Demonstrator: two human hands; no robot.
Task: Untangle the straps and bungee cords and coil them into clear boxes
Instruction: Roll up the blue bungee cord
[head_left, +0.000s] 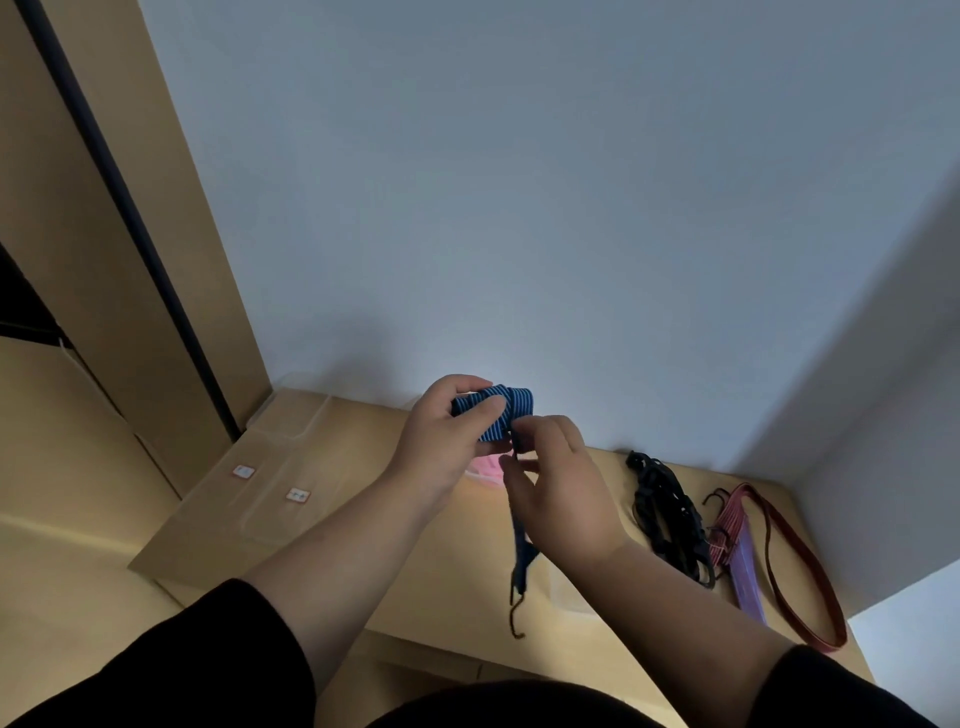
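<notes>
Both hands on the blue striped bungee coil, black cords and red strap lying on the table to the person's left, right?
Wrong side. In the head view the black cords and red strap lie to the person's right. Both the left hand and right hand do hold the blue striped bungee coil.

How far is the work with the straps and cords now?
In hand: the left hand grips a mostly coiled blue striped bungee cord, and the right hand pinches its loose tail, whose hook end hangs down. Left: the black tangled cords, the red striped bungee cord and the long dark red strap lie unboxed on the table. No finished box is visible.
</notes>
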